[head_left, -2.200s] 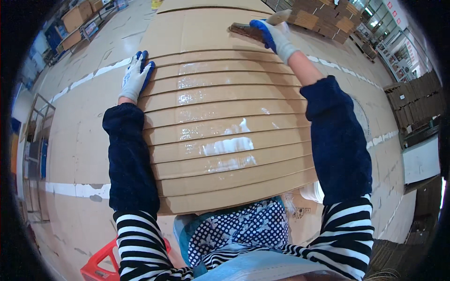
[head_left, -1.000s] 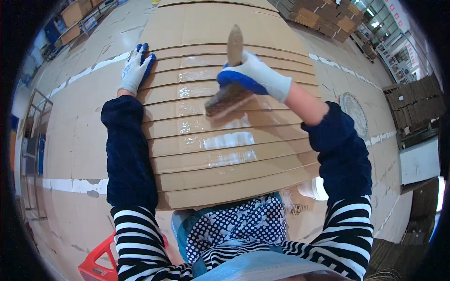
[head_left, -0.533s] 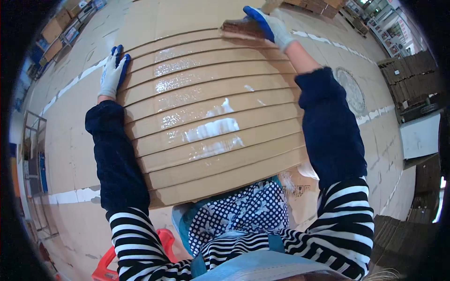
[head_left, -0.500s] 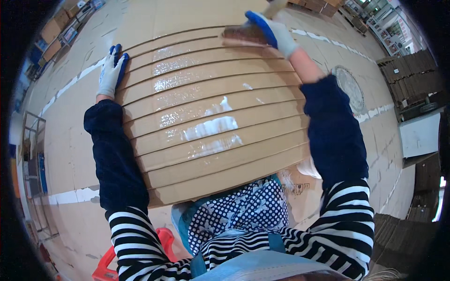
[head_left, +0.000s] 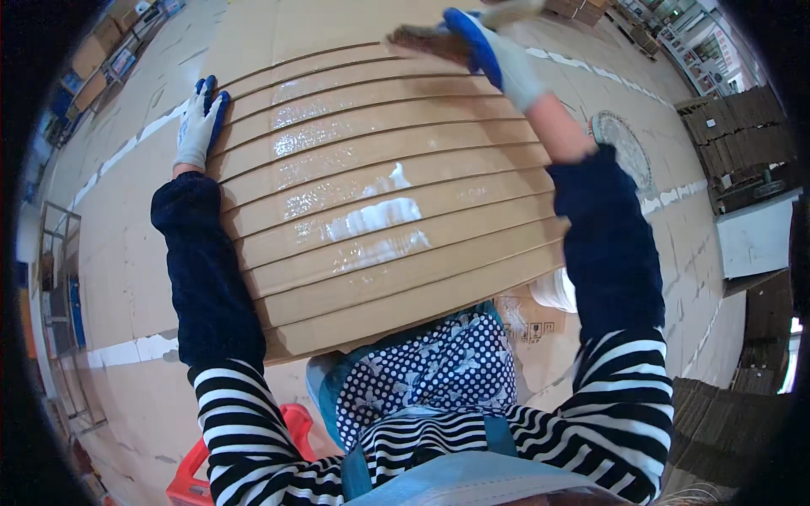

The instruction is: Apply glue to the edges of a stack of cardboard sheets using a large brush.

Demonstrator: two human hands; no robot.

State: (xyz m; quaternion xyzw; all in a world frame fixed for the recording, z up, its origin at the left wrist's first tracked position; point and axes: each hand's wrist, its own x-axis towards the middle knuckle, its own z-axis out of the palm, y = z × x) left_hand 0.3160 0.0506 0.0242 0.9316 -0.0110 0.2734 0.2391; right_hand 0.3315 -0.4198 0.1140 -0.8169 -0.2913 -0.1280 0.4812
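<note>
Overlapping brown cardboard sheets [head_left: 396,304] lie fanned in front of me, their edges forming stepped strips. Wet white glue [head_left: 380,218] sits thick around the middle strips, and a shiny smear runs up the left-centre ones. My left hand [head_left: 201,126], in a white glove with blue fingertips, rests with fingers extended on the left edge of the sheets. At the far right, my gloved right hand [head_left: 498,59] is closed around a brush [head_left: 430,44] with dark bristles, blurred by motion. The brush is over the farthest strips; whether it touches them I cannot tell.
A white bucket [head_left: 555,291] stands partly hidden beside my right sleeve. The red plastic stool [head_left: 192,472] is at lower left. Flattened cardboard stacks [head_left: 738,139] line the right side, near a white box [head_left: 759,236]. A metal frame [head_left: 59,295] stands at far left.
My right hand has moved slightly up and away with the brush. The cardboard sheets have shifted a little, while my left hand stays on their left edge.
</note>
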